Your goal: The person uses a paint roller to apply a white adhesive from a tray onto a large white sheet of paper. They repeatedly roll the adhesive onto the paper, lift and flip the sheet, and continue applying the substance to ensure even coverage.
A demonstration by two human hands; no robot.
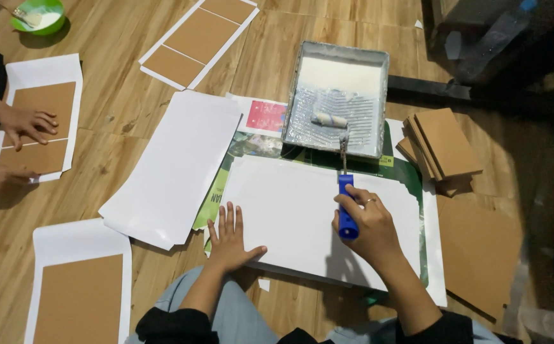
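I see my left hand [229, 239] lying flat, fingers spread, on the near edge of the white sheet [309, 213], pinning it so it cannot slide; my right hand [366, 226] is wrapped tight around the blue handle of the roller [344, 191], whose head rests on the ribbed slope of the tray [379, 102], just beyond the sheet; the tray's deep end holds white liquid, I judge glue. Under the sheet lies a green printed poster [216, 191], apparently as a guard for the floor; a pink-and-white printed sheet [265, 116] pokes out beside the tray. Brown boards [442, 143] are stacked right of the tray; another person's hands [25, 122] press a board on white paper at far left.
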